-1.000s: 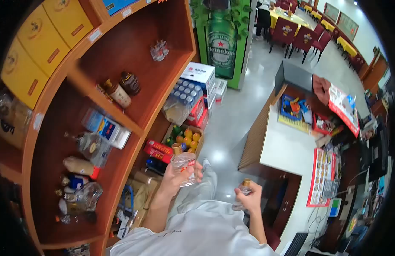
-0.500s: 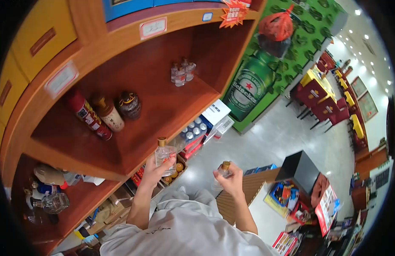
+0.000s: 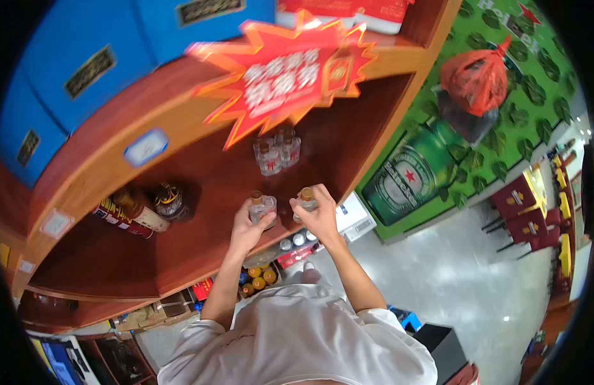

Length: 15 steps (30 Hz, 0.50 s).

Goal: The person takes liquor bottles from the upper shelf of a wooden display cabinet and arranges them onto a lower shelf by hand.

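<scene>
Glass bottle (image 3: 262,206) gripped in the left hand (image 3: 247,231), second bottle (image 3: 306,204) in the right hand (image 3: 323,218), gold caps (image 3: 307,192) uncovered

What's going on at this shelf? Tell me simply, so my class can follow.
A person in a white shirt has a small clear bottle in the left hand and a second bottle in the right hand, held apart, caps up, at the brown shelf. Similar small bottles stand grouped on it beyond the hands; a dark bottle is off to the left.
</scene>
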Available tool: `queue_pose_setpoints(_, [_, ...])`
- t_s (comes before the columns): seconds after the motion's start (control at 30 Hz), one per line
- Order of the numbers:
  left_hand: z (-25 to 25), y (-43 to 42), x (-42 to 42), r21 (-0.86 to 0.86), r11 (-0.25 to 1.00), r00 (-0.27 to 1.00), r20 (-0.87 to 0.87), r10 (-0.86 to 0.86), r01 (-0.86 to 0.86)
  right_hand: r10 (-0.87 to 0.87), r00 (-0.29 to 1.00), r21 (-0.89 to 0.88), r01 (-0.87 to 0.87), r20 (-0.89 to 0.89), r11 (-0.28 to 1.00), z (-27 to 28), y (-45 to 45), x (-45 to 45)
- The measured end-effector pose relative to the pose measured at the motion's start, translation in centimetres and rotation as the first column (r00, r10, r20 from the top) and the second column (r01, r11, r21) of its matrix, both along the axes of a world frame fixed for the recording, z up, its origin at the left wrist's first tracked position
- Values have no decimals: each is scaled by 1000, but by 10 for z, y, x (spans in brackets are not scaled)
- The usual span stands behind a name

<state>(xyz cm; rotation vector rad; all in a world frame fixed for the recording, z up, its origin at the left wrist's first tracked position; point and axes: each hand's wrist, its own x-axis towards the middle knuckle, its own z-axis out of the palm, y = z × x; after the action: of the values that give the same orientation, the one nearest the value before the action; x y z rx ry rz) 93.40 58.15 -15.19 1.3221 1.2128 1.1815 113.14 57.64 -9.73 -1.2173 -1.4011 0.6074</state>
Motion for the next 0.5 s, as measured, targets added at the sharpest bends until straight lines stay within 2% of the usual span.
queue_pose_setpoints(0.1, [-6,31,26,71,996,999,-13,51,-50,94,971,156,-130,218,979,-24,58,23])
queue_pose_setpoints(0.13, [-6,39,34,77,996,999,-5,51,-51,132,979,73,-144,154,987,-22,68,24])
queue_pose_setpoints(0.23, [1,51,54,35,991,992,-14,129,-128,174,967,187,-208,186,960,-36,102,28])
queue_pose_setpoints(0.27, [4,54,58,19,993,994,-15,113,-113,205,960,120,-230,188,966,-42,107,30])
queue_pose_setpoints(0.37, [-12,65,64,26,995,995,-1,96,-96,191,956,33,-203,224,979,-49,116,32])
queue_pose_setpoints(0.5, [-10,72,67,98,991,990,-100,101,-91,133,953,100,-165,274,981,-65,120,30])
